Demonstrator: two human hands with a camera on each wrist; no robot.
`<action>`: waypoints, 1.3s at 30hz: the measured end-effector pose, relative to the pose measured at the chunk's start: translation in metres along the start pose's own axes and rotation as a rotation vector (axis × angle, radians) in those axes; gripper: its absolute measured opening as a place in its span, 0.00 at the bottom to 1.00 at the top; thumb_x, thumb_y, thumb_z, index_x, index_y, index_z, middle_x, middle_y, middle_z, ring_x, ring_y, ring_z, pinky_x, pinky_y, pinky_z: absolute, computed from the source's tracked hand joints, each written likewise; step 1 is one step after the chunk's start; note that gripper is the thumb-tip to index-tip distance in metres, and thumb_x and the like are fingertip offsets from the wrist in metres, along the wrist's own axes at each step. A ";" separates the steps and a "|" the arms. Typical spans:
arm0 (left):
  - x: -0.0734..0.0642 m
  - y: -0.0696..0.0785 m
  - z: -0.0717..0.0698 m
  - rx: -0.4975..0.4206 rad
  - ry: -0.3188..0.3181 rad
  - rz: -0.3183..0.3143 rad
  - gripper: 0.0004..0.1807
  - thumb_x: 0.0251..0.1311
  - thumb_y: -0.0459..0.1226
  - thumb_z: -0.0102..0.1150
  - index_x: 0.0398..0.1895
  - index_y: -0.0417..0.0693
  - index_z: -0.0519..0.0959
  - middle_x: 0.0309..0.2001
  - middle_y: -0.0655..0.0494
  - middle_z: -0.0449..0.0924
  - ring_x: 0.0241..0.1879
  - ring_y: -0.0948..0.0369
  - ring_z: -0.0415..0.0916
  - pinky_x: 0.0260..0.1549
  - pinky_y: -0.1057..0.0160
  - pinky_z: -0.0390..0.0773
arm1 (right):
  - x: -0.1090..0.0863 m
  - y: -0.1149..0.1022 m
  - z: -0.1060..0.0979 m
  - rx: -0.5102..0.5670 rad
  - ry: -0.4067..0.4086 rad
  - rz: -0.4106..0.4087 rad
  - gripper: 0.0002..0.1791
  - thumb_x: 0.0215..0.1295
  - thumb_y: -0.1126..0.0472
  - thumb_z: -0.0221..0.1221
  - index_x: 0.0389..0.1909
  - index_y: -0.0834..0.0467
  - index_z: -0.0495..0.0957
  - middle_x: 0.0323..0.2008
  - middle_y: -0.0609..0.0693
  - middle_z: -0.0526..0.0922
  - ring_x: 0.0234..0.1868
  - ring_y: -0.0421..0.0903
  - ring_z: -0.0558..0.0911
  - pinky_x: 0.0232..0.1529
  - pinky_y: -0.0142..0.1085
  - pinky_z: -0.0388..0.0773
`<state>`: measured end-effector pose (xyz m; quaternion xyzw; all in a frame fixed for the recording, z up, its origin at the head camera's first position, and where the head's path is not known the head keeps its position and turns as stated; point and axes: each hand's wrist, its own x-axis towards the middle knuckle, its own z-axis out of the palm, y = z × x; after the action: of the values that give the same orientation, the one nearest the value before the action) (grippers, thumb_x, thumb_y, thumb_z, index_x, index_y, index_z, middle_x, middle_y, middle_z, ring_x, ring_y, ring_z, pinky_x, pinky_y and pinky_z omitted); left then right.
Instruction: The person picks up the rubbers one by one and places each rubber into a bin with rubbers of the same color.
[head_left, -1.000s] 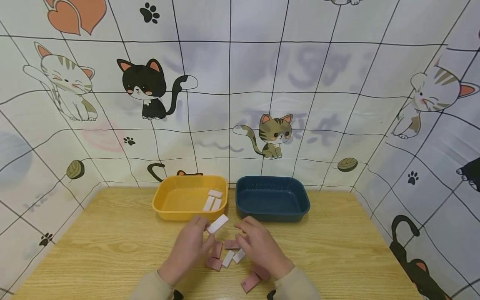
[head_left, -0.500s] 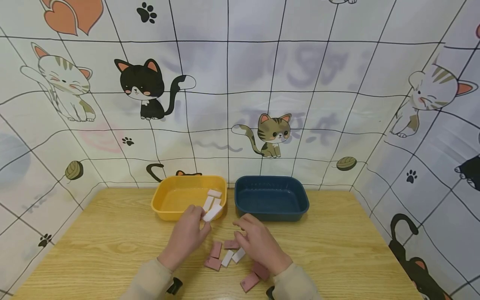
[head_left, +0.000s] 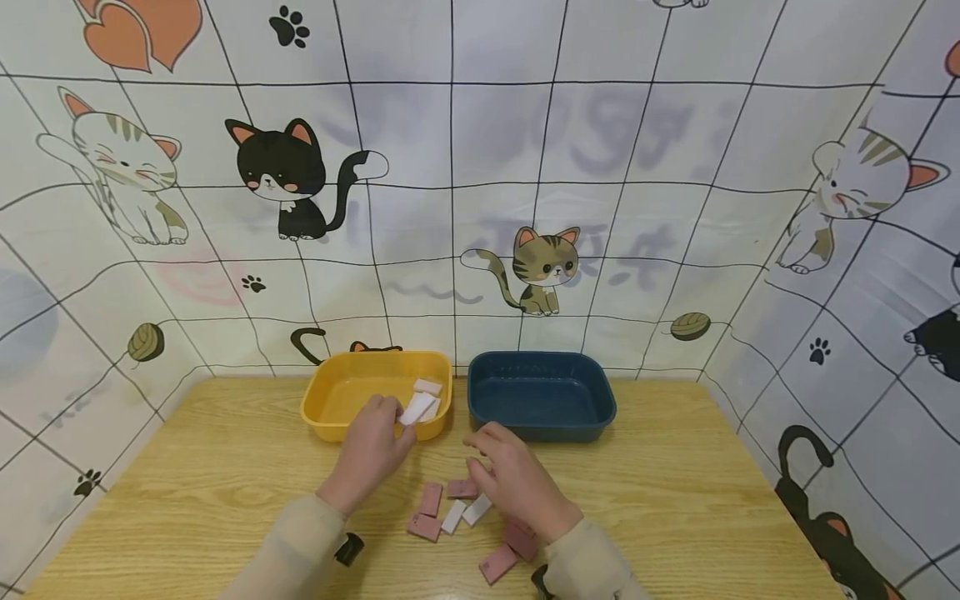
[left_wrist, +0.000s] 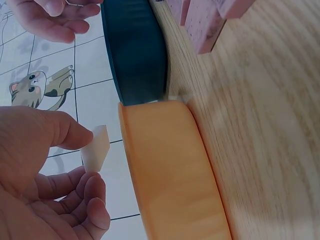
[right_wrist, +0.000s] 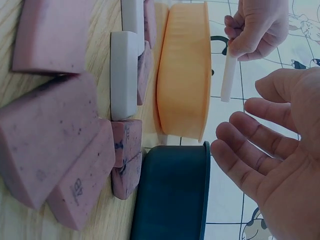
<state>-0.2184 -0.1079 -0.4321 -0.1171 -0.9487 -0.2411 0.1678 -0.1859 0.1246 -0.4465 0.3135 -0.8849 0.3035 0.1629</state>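
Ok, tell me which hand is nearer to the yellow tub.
Left. The left hand is at the near edge of the yellow tub, pinching a white block. The right hand is farther off, to the tub's right and closer to the person.

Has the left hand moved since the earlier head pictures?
Yes, forward: the left hand has carried its white block from the near rim of the yellow tub to above the inside.

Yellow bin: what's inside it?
White blocks lie at the right side of the yellow bin, at least two showing. The left hand holds another white block above it; hand and held block cover part of the interior, so no exact count.
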 end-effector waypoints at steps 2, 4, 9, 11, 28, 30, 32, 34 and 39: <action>0.002 -0.001 0.000 0.003 -0.001 -0.002 0.11 0.58 0.34 0.68 0.36 0.35 0.78 0.31 0.49 0.72 0.27 0.58 0.66 0.26 0.60 0.72 | 0.001 0.000 0.000 0.000 -0.001 0.000 0.12 0.69 0.68 0.63 0.51 0.62 0.84 0.43 0.54 0.82 0.39 0.45 0.80 0.41 0.36 0.81; 0.004 -0.001 0.000 0.000 -0.008 -0.014 0.11 0.58 0.34 0.68 0.36 0.35 0.77 0.31 0.49 0.72 0.27 0.58 0.66 0.26 0.61 0.72 | 0.002 0.000 -0.001 -0.005 -0.007 0.004 0.12 0.70 0.67 0.62 0.52 0.61 0.84 0.43 0.53 0.82 0.39 0.45 0.80 0.41 0.36 0.81; 0.010 -0.003 0.001 -0.018 -0.036 -0.059 0.11 0.59 0.34 0.67 0.36 0.35 0.78 0.32 0.49 0.72 0.28 0.57 0.67 0.26 0.61 0.71 | 0.006 0.000 -0.003 -0.016 -0.022 0.017 0.13 0.70 0.67 0.62 0.53 0.62 0.84 0.43 0.52 0.81 0.39 0.45 0.80 0.42 0.37 0.81; 0.013 -0.004 0.001 -0.015 -0.042 -0.071 0.10 0.59 0.34 0.67 0.36 0.35 0.78 0.32 0.48 0.72 0.28 0.57 0.68 0.26 0.60 0.71 | 0.008 0.000 -0.003 -0.022 -0.022 0.017 0.13 0.69 0.67 0.62 0.52 0.62 0.84 0.43 0.52 0.81 0.40 0.44 0.80 0.42 0.37 0.81; 0.038 -0.017 -0.004 -0.040 -0.133 -0.147 0.08 0.60 0.34 0.61 0.31 0.36 0.76 0.31 0.47 0.71 0.27 0.55 0.69 0.22 0.61 0.69 | 0.011 0.001 -0.006 -0.017 -0.029 0.019 0.13 0.70 0.67 0.61 0.53 0.62 0.84 0.44 0.53 0.82 0.40 0.42 0.79 0.42 0.38 0.81; 0.041 -0.018 -0.004 -0.040 -0.143 -0.153 0.08 0.60 0.34 0.61 0.31 0.37 0.75 0.31 0.48 0.72 0.27 0.55 0.69 0.23 0.61 0.69 | 0.012 0.001 -0.006 -0.019 -0.026 0.015 0.13 0.70 0.67 0.61 0.53 0.62 0.84 0.44 0.53 0.82 0.39 0.42 0.79 0.42 0.38 0.81; 0.045 -0.019 -0.004 -0.031 -0.150 -0.155 0.08 0.60 0.34 0.61 0.30 0.36 0.75 0.30 0.48 0.72 0.27 0.55 0.69 0.23 0.61 0.69 | 0.012 0.002 -0.006 -0.022 -0.022 0.007 0.12 0.70 0.67 0.61 0.52 0.62 0.84 0.44 0.53 0.82 0.39 0.42 0.78 0.41 0.37 0.81; 0.049 -0.020 -0.003 -0.017 -0.156 -0.158 0.08 0.60 0.33 0.61 0.29 0.36 0.75 0.29 0.48 0.72 0.27 0.55 0.69 0.23 0.62 0.69 | 0.013 0.002 -0.006 -0.025 -0.017 -0.001 0.12 0.69 0.67 0.62 0.52 0.62 0.84 0.43 0.53 0.82 0.39 0.42 0.78 0.41 0.37 0.81; 0.057 -0.022 0.000 0.004 -0.167 -0.168 0.10 0.60 0.33 0.60 0.23 0.39 0.72 0.26 0.49 0.69 0.23 0.56 0.66 0.20 0.63 0.65 | 0.013 0.002 -0.005 -0.019 -0.014 -0.014 0.12 0.70 0.67 0.62 0.52 0.62 0.84 0.43 0.54 0.82 0.39 0.42 0.78 0.41 0.37 0.80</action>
<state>-0.2771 -0.1187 -0.4195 -0.0566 -0.9663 -0.2416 0.0679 -0.1964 0.1230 -0.4372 0.3201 -0.8867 0.2918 0.1618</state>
